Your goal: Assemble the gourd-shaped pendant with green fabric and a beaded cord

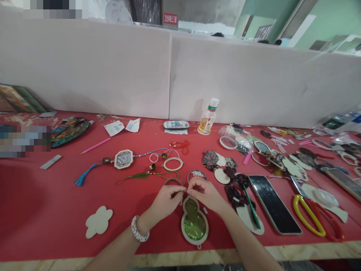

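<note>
A gourd-shaped frame with a shiny green inside (194, 224) lies on the red table below both hands. My left hand (168, 199) and my right hand (205, 192) meet at the top loop of this frame, fingertips pinched close together. Whatever thin piece they hold there is too small to name. Behind my right hand lies a ring with white beads (197, 173). Just beyond the hands are an oval wooden ring (173, 164) and a green tassel cord (138, 175).
A framed pendant with blue tassel (123, 159) and a flower-shaped piece (98, 222) lie left. On the right are a phone (275, 204), scissors (308, 214) and scattered dark and pale pieces. A bottle (208, 117) stands near the white partition (113, 71).
</note>
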Tool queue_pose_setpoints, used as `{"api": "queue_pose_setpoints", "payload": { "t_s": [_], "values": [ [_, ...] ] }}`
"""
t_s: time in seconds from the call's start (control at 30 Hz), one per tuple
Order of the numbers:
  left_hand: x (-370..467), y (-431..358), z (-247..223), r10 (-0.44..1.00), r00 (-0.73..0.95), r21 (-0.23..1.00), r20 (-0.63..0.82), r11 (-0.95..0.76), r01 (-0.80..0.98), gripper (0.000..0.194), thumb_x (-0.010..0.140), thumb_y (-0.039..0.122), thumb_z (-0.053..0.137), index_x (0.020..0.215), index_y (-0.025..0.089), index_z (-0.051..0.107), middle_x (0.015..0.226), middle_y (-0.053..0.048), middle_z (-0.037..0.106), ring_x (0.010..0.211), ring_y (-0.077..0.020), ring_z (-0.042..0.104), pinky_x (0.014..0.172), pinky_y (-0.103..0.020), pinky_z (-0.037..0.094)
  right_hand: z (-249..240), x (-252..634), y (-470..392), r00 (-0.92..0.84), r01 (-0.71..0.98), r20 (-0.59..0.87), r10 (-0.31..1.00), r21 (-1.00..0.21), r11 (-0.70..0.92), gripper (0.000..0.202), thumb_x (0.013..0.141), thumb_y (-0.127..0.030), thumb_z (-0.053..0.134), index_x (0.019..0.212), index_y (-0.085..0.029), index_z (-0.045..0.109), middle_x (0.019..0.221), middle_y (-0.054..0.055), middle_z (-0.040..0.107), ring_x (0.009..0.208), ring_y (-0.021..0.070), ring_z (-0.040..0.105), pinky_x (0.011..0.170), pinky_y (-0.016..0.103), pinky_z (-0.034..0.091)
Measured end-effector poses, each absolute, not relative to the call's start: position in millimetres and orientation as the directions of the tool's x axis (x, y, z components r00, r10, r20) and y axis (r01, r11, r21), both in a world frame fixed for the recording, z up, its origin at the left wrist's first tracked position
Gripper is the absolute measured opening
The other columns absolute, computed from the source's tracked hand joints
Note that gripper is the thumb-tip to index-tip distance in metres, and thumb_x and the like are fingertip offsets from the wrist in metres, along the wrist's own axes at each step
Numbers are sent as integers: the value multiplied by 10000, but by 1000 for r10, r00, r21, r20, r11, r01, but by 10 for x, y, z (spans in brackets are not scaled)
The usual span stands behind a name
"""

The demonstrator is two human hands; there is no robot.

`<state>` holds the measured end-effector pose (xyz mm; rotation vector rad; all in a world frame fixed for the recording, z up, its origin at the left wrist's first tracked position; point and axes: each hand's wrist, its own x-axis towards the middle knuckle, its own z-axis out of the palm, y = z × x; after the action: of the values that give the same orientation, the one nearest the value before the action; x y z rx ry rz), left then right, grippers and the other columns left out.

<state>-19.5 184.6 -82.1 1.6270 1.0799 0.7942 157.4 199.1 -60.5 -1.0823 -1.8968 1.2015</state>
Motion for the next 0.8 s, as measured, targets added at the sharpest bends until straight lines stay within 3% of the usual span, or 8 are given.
{"api": "queue_pose_setpoints", "payload": {
  "t_s": [0.37, 0.5, 0.8],
  "values": [
    [-195, 1824, -784, 922, 383, 914, 65, -208, 347, 259, 765, 100, 395, 776, 135, 652, 529, 18, 538, 466, -86, 455, 478, -175, 371, -684, 1529, 1983, -356, 340, 108, 928, -910, 236, 28, 749, -172, 538, 724, -176, 527, 690, -14, 497, 599, 103, 458, 539, 214, 382],
    [-197, 1822, -746, 918, 387, 892, 87, -245, 380, 277, 767, 94, 399, 861, 155, 653, 546, 18, 555, 487, -95, 482, 501, -182, 381, -705, 1518, 1975, -290, 382, 107, 951, -898, 218, 86, 730, -169, 554, 812, -191, 540, 717, -13, 534, 609, 114, 489, 550, 225, 398],
    [-197, 1826, -696, 921, 374, 868, 111, -273, 415, 235, 785, 93, 391, 697, 153, 602, 524, 20, 537, 518, -102, 494, 539, -188, 380, -723, 1513, 1965, -380, 470, 366, 850, -715, 518, 93, 794, -160, 506, 797, -202, 588, 801, 36, 530, 745, 152, 524, 663, 271, 428]
  ]
}}
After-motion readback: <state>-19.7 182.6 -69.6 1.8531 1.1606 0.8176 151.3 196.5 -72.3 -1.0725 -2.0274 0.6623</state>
